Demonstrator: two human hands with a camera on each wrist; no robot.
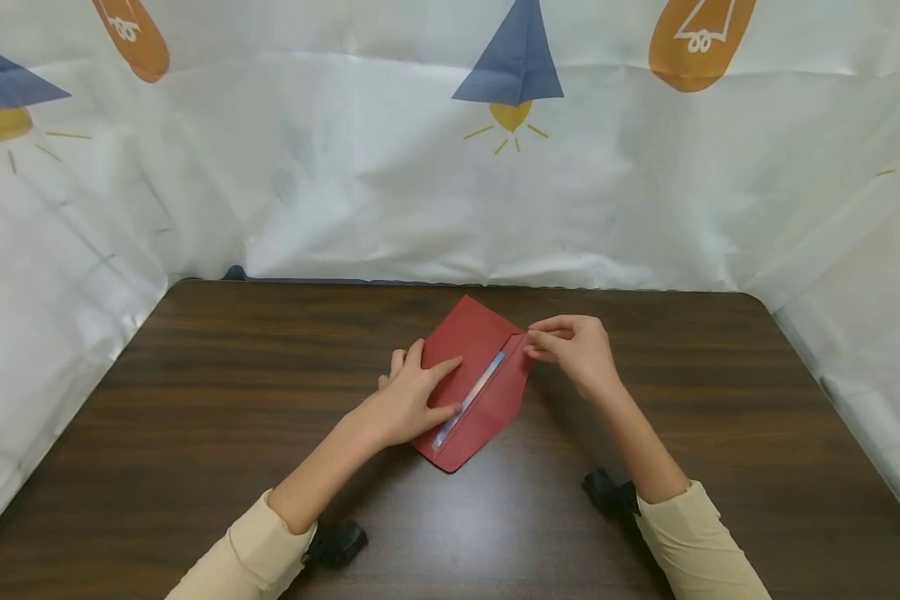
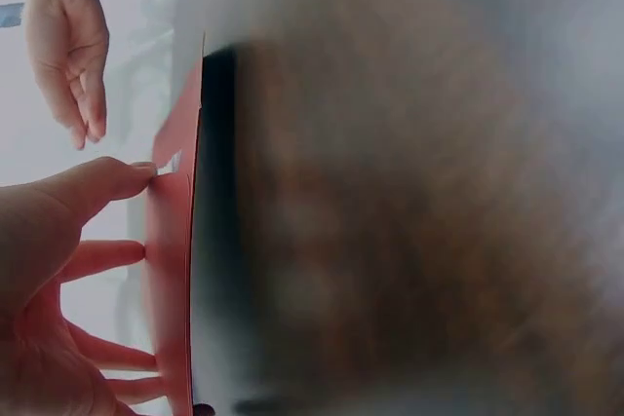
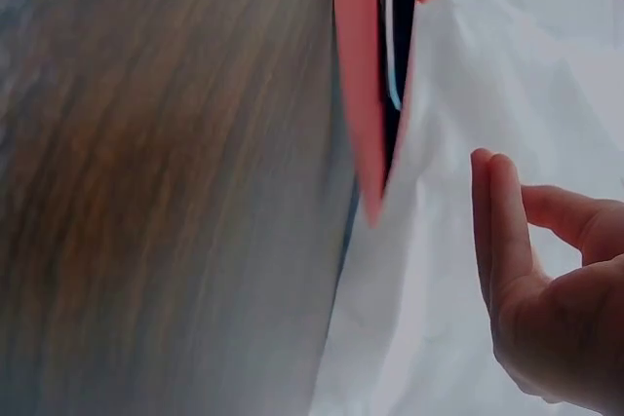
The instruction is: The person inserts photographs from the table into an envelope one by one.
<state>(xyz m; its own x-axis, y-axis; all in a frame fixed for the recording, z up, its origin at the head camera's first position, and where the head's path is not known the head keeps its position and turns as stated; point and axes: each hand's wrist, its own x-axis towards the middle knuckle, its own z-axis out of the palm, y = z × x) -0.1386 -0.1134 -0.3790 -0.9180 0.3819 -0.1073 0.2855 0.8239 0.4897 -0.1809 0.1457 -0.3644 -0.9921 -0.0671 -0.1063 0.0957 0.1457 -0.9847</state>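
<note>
A flat red envelope (image 1: 487,321) lies tilted on the table, with a pale blue-white slip (image 1: 468,400) showing along its slit. My left hand (image 1: 408,392) rests on its left part, fingers spread and thumb near the slip. In the left wrist view the left thumb (image 2: 107,185) touches the envelope's face (image 2: 174,231). My right hand (image 1: 577,346) is at the upper right corner, thumb and fingertips close together. Both wrist views show the right hand (image 3: 546,289) apart from the envelope (image 3: 359,75), with nothing visible in its fingers. Dark gaps show between the envelope's layers.
The dark wood-grain table (image 1: 270,333) spreads around the envelope. Behind it hangs a white sheet (image 1: 390,200) printed with lamps and bulbs. Black devices (image 1: 337,546) sit under both wrists, by the cream sleeves (image 1: 247,546).
</note>
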